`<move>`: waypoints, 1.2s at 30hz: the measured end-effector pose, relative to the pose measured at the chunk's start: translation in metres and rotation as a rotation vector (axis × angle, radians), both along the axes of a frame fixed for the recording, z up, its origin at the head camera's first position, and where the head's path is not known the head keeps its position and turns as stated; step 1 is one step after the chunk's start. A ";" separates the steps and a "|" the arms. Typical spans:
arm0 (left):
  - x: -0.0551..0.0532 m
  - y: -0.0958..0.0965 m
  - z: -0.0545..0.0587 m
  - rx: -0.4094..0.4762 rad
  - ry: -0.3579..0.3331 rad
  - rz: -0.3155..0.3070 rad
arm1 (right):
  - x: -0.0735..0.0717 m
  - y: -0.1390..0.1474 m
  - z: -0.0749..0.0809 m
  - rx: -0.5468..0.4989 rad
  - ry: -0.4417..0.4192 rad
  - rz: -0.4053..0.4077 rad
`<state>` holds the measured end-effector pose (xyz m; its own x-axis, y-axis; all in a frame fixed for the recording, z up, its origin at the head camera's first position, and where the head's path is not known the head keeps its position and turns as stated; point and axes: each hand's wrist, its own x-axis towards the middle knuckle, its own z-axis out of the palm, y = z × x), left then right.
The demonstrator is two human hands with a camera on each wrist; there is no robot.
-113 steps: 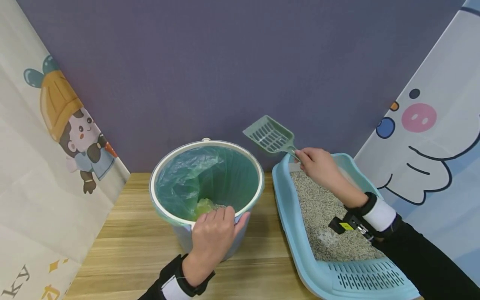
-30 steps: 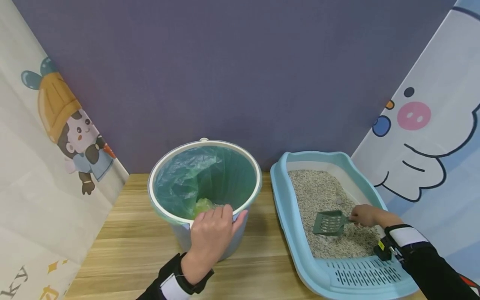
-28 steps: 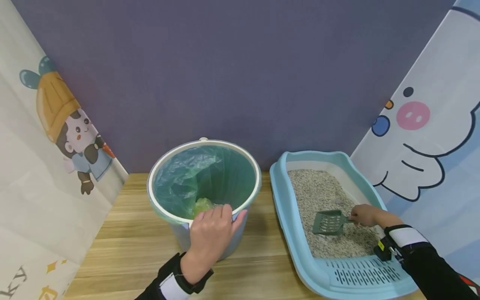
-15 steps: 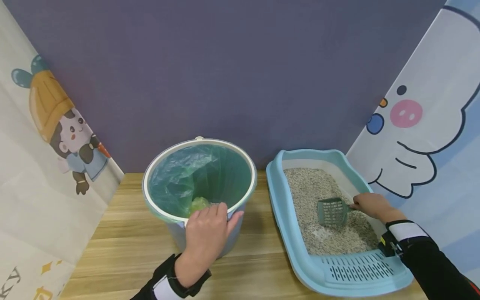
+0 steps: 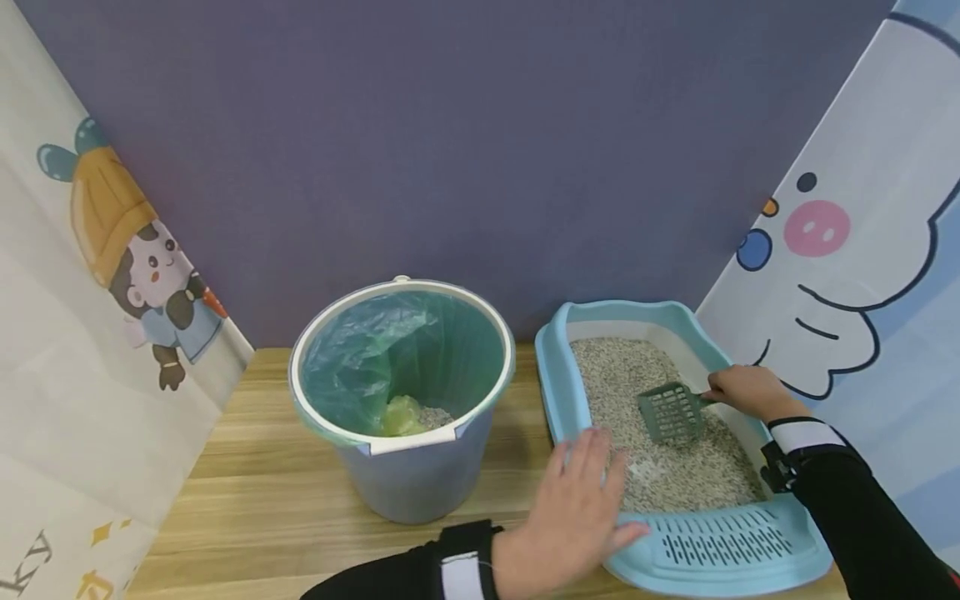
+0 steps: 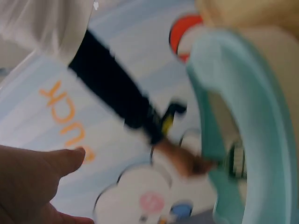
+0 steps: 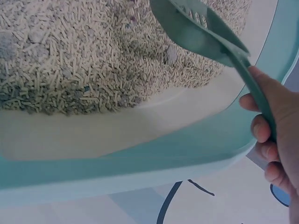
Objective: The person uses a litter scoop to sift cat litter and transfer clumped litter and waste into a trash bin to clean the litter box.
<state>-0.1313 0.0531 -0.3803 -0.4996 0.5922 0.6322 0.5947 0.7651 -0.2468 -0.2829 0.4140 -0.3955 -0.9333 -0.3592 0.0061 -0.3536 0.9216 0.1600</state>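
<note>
In the head view my right hand (image 5: 753,392) grips the handle of a green slotted litter scoop (image 5: 670,412), which is over the pellet litter (image 5: 630,375) in a light blue litter box (image 5: 558,375). The right wrist view shows my fingers curled round the handle, with the scoop (image 7: 201,30) above the pellets. My left hand (image 5: 573,508) has its fingers stretched out, palm down, at the box's near left side; whether it touches the rim I cannot tell. In the left wrist view the left hand (image 6: 37,182) holds nothing.
Left of the box stands a bucket (image 5: 420,475) with a white rim, a green liner and a yellow-green lump (image 5: 402,415) inside. Both stand on a wooden surface (image 5: 247,500). A dark wall (image 5: 480,150) rises behind, with printed curtains (image 5: 847,275) at the sides.
My left hand has let go of the bucket's rim and moved right to the litter box. The right hand brought the scoop from the air down over the litter, then slightly back and up.
</note>
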 end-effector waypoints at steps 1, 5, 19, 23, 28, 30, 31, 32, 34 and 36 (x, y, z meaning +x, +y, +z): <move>0.003 0.012 -0.004 -0.043 -0.054 -0.035 | -0.003 0.000 0.000 0.002 0.002 0.004; 0.006 0.057 -0.024 -0.205 -0.140 -0.112 | -0.013 -0.002 -0.002 0.015 0.026 0.028; -0.023 0.125 -0.084 -0.627 -0.521 0.007 | -0.036 -0.005 -0.009 -0.054 0.029 0.017; -0.030 0.131 -0.093 -0.659 -0.743 -0.051 | -0.039 -0.003 -0.008 -0.089 -0.027 -0.006; -0.032 0.136 -0.097 -0.756 -0.761 -0.084 | -0.042 0.000 -0.002 -0.155 -0.116 -0.008; -0.030 0.135 -0.097 -0.791 -0.709 -0.085 | -0.042 0.003 -0.001 -0.165 -0.129 -0.021; -0.028 0.135 -0.097 -0.805 -0.670 -0.088 | -0.042 0.005 -0.002 -0.166 -0.131 -0.031; -0.027 0.134 -0.096 -0.812 -0.628 -0.094 | -0.041 0.007 -0.003 -0.167 -0.132 -0.039; -0.025 0.133 -0.097 -0.819 -0.562 -0.116 | -0.039 0.011 -0.005 -0.172 -0.134 -0.057; -0.024 0.133 -0.097 -0.829 -0.507 -0.139 | -0.038 0.015 -0.007 -0.186 -0.135 -0.067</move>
<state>-0.1551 0.1857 -0.4773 -0.4898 0.8255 -0.2804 0.8499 0.3803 -0.3648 -0.3211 0.4287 -0.4025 -0.9517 -0.3010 -0.0602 -0.2977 0.9528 -0.0592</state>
